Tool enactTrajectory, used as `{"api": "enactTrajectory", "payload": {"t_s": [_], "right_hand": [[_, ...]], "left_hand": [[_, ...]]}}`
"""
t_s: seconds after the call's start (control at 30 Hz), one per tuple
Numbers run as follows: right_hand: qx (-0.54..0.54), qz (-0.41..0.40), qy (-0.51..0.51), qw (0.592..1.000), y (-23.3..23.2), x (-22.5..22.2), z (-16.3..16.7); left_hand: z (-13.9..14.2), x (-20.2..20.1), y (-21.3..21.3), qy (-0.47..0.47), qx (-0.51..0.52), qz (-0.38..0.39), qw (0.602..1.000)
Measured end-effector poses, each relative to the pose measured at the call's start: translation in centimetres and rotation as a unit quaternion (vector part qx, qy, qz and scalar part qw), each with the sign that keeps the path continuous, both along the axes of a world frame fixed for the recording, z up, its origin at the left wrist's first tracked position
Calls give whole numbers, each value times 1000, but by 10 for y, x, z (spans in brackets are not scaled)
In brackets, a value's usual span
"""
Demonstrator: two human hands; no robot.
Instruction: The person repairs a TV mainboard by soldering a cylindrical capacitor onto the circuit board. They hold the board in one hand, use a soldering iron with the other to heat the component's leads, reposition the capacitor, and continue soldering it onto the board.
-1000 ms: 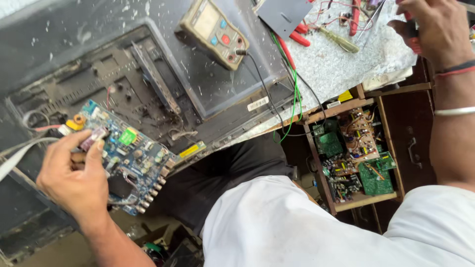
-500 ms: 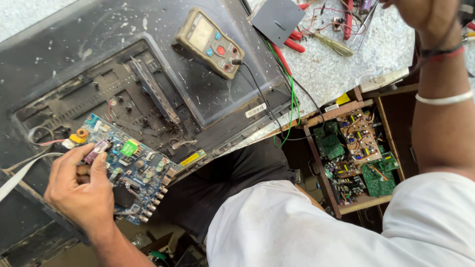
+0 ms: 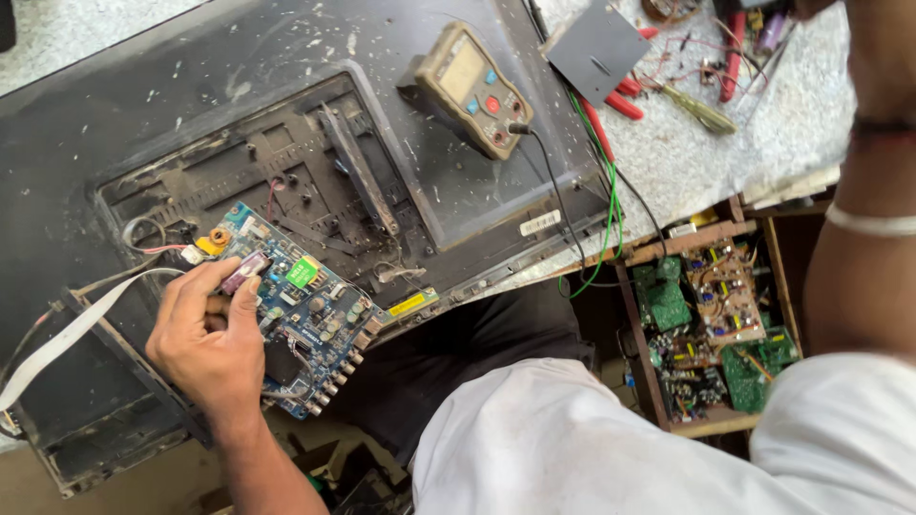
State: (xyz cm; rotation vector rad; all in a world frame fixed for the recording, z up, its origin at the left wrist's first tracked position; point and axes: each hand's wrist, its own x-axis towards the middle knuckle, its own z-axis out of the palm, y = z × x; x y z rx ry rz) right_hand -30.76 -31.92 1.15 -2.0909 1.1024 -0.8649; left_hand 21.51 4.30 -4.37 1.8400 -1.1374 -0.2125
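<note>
Gripping the near edge of a blue circuit board [image 3: 303, 315], the left hand [image 3: 208, 343] has its fingers curled together on the board, the thumb pressed beside a small purple part on it. The board lies tilted across the lower left of a dusty black television back [image 3: 191, 114], just beside a white ribbon cable [image 3: 76, 329] that runs off to the left. Farther up, a tan multimeter [image 3: 474, 90] rests on the television back, its black lead trailing down toward the person's lap. Beyond it, on the speckled surface [image 3: 697, 162], lie a dark metal plate [image 3: 596, 50], red-handled pliers [image 3: 620, 95] and loose wires. To the right, an open wooden drawer [image 3: 641, 358] holds several green and brown circuit boards piled together. The right forearm [image 3: 863, 238] reaches up out of view, so whether that hand is open or closed cannot be told.
</note>
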Motion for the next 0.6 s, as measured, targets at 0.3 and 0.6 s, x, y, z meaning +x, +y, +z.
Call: {"api": "enactTrajectory", "payload": {"t_s": [0.3,0.6], "right_hand": [[367,135,-515,763,64,68,-21],[493,200,-453,715,130,163,-16]], "left_hand": [[7,9,-5,2,6,1,1000],[12,31,-4,-29,-30,-13,999]]}}
